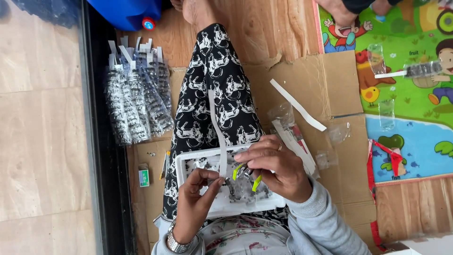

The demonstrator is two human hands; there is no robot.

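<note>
Now sorting small dark pieces over the white tray on my lap.

My right hand [276,165] is closed around a pair of pliers [245,175] with yellow-green handles, held just above the white tray [186,166], which rests on my patterned trouser leg [212,85] and holds a scatter of small dark parts. My left hand [196,198] has its fingers pinched on the lower end of a long white paper strip [218,137] that runs up along my leg. To my left, a heap of clear packets [134,101] filled with dark pieces lies on the flattened cardboard [325,80] on the floor. Another white strip [297,105] and some empty clear bags [283,113] lie on the cardboard to my right, near a colourful play mat [406,99].
</note>
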